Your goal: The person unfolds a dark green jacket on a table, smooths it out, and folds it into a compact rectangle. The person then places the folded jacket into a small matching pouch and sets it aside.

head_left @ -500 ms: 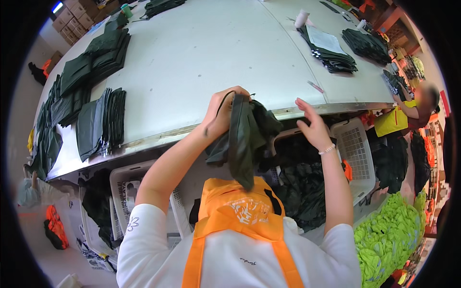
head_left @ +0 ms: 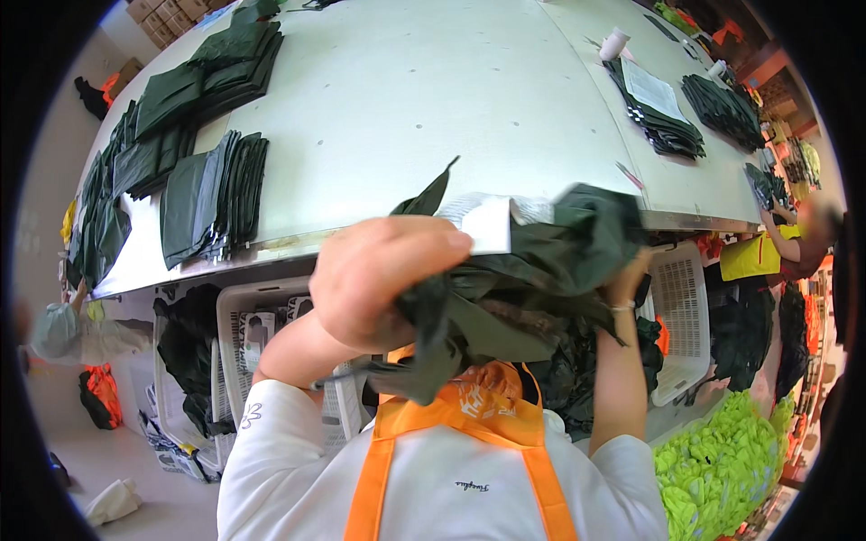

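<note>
A crumpled dark green garment [head_left: 514,307] is held up in front of me at the table's near edge. My left hand [head_left: 383,275] is closed on its left side, thumb on top, beside a white label [head_left: 487,227]. A pale striped patch shows behind that label. At the garment's right end is my right hand [head_left: 630,278]; its fingers are hidden by the cloth, which is spread and raised there. The garment's lower folds hang over my orange apron [head_left: 460,406].
On the white table [head_left: 406,117] lie stacks of folded dark green garments [head_left: 216,194]. White baskets [head_left: 681,316] with dark cloth stand below its edge. A lime-green pile [head_left: 722,460] is at lower right. Another person [head_left: 794,252] works at far right.
The garment hung from my left hand while my right hand was open and apart. Now it is spread rightward to my right hand, and the white label shows. The view has shifted slightly.
</note>
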Motion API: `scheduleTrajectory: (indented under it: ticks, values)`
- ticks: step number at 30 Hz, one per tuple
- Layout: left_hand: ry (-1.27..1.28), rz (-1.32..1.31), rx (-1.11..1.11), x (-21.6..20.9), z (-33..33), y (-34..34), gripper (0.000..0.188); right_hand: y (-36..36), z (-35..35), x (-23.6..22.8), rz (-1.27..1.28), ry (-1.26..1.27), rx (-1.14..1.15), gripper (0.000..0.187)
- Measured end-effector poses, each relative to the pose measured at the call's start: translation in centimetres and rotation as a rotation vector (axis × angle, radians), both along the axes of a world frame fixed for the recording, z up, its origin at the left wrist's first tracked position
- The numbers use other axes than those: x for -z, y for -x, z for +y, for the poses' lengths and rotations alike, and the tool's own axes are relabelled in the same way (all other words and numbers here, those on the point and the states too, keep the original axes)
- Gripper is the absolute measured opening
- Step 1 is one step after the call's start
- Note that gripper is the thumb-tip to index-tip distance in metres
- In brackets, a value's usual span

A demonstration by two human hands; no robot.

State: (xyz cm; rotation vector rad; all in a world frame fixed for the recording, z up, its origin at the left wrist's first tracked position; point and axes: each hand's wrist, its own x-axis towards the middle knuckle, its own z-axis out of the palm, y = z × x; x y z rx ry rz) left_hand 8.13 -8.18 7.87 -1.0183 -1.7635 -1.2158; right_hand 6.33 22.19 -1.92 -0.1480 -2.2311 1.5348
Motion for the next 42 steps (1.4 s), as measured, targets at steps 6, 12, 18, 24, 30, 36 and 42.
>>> scheduleTrajectory:
  ticks: [6,12,18,24,30,36,42]
  values:
    - [0.306,-0.592,0.064,5.2,-0.2,0.9,0.048,-3.4,4.1,-11.1,0.632,-0.266,0.376,0.023]
    - [0.537,-1.0,0.299,16.2,-2.0,3.9,0.015,-6.5,8.2,-19.4,0.639,0.236,0.323,0.032]
    - [-0.737,-1.189,0.408,16.9,-7.8,6.6,0.017,-6.2,4.9,-20.8,-0.179,-0.689,-0.322,0.055]
    - [-0.385,-0.445,-0.098,6.2,-12.6,-0.8,0.029,-10.8,8.6,-17.7,-0.89,-0.427,-0.818,0.047]
    - [-0.195,-0.006,0.076,0.4,-19.2,-3.9,0.037,-15.8,4.9,-15.8,-0.37,-0.481,-0.228,0.029]
    - [-0.014,-0.331,-0.511,-4.5,-28.7,-4.9,0.031,-9.3,11.3,-15.7,0.216,-0.893,-0.154,0.026]
    - [-0.215,0.317,-1.363,-4.7,-16.9,16.1,0.033,13.1,12.7,-14.0,-0.041,-0.468,-0.022,0.048]
